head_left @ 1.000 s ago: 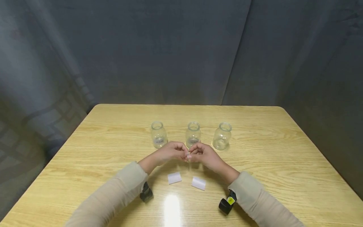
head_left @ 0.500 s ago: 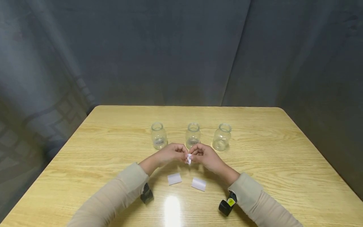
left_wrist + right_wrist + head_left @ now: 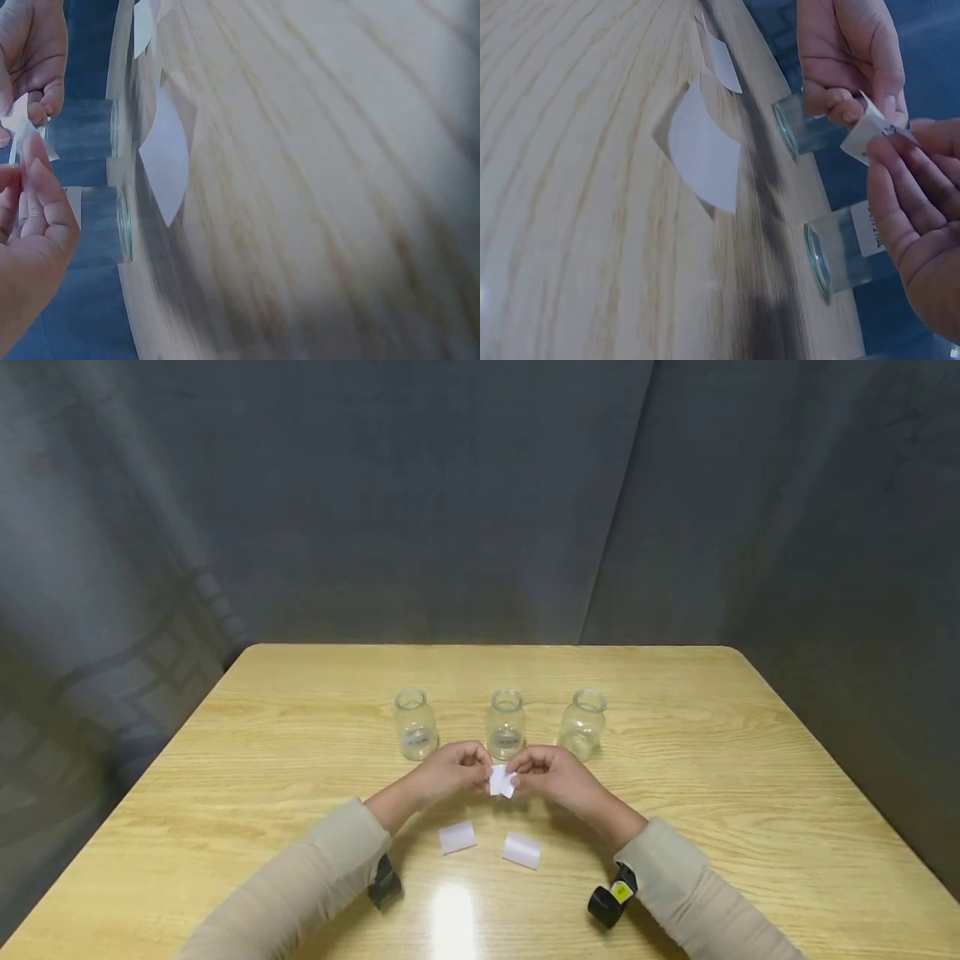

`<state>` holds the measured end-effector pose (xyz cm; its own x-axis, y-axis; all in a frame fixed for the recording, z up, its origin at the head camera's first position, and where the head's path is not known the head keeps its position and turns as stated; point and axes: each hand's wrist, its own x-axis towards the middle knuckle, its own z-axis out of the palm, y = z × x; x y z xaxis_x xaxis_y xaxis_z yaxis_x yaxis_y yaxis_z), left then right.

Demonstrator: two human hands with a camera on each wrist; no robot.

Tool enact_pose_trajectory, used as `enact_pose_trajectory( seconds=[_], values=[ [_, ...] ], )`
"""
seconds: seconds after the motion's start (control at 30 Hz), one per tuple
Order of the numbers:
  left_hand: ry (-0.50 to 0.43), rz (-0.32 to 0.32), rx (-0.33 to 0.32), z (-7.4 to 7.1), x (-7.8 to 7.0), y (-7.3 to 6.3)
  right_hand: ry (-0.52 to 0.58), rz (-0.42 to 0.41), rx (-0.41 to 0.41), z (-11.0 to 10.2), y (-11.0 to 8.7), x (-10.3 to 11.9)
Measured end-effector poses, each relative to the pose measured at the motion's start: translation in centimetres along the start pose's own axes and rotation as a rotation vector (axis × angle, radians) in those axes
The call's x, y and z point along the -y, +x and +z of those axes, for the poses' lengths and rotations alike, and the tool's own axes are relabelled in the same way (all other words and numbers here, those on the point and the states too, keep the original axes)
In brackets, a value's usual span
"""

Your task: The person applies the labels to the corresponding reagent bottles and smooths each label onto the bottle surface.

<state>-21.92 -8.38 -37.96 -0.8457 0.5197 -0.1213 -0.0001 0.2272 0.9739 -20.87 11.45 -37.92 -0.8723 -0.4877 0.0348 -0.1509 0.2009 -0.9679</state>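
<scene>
A small white label [image 3: 502, 782] is stretched between both hands, above the table in front of the middle jar. My left hand [image 3: 453, 766] pinches its left side, and my right hand [image 3: 558, 773] pinches the right side between thumb and fingers. In the right wrist view the label [image 3: 862, 139] looks bent, with dark print on one face. Just beyond the hands, three glass jars stand in a row: a left jar [image 3: 414, 718] and a middle jar [image 3: 506, 720], each with a printed label low on its wall, and a right jar [image 3: 583, 720] showing none.
Two curled white paper pieces lie on the table [image 3: 750, 793] nearer the body: a left piece [image 3: 457, 837] and a right piece [image 3: 521, 850]. Black wrist cameras hang under both cuffs, close over the wood. A dark curtain [image 3: 420, 502] stands behind the table.
The label, first mostly hidden in the fingers, has come into view and spread out wider. The hands have moved slightly apart. Jars and paper pieces stay put on the table.
</scene>
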Motion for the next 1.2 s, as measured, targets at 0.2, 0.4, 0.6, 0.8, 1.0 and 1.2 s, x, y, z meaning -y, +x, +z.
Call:
enact_pose_trajectory(
  seconds=[0.2, 0.4, 0.6, 0.8, 1.0, 1.2],
  values=[
    [-0.038, -0.023, -0.026, 0.3, 0.0, 0.2, -0.004, -0.014, 0.067, -0.5, -0.3, -0.2],
    [-0.083, -0.022, -0.004, 0.5, -0.4, 0.1, -0.053, -0.031, 0.041, -0.9, -0.5, -0.1],
    [-0.071, -0.030, 0.005, 0.4, -0.6, 0.0, -0.116, -0.075, -0.051, -1.4, -1.1, 0.2],
    [-0.056, -0.030, 0.006, 0.4, -0.3, 0.2, -0.126, -0.021, -0.126, -2.2, -1.6, 0.1],
    [-0.014, -0.013, 0.020, 0.8, -0.5, 0.2, -0.103, 0.040, -0.160, -2.6, -2.0, 0.3],
    [0.016, -0.008, 0.038, 1.0, -0.3, 0.3, -0.084, 0.033, -0.168, -3.1, -2.4, 0.6]
  ],
)
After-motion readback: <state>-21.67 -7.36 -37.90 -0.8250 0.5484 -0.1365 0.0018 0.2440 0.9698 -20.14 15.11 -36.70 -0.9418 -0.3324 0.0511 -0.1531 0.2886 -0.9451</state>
